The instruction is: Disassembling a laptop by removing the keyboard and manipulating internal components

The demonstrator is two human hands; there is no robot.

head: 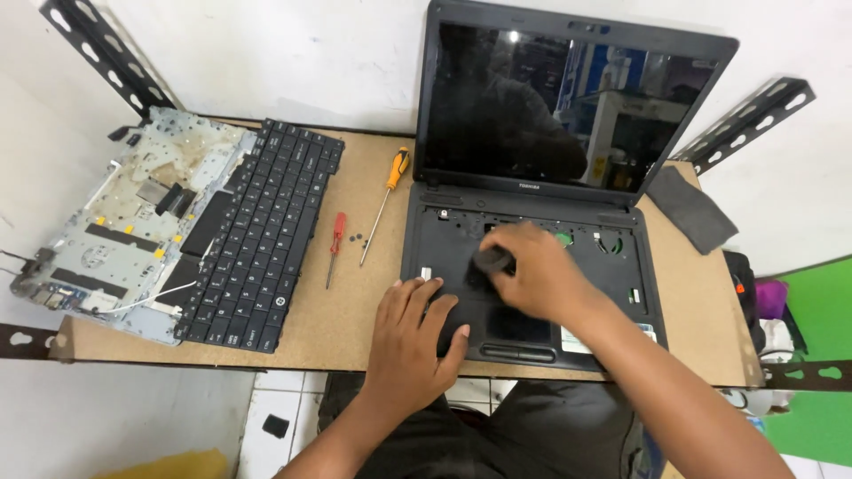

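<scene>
— Looking at the middle of the frame: which hand is on the small dark pad [491,260]?

— The right hand [537,275]. Its fingers curl round the pad and press it onto the open laptop base [612,266], where the keyboard is missing. The pad sits at the fingertips, toward the upper left of that hand, just below the screen hinge.

— And the left hand [410,333]?

— Lower centre, laid flat with fingers spread, holding nothing, resting on the front left corner of the base by the touchpad. It is farther from the pad than the right.

— What can't you make out?

— The pad's blurred, mostly covered by fingers, so its shape and long axis are unclear. The right palm hides the deck beneath.

— Anything else nearby?

— The detached keyboard [257,235] lies left of centre, with two screwdrivers, orange-handled [384,204] and red-handled [335,247], between it and the laptop.
</scene>
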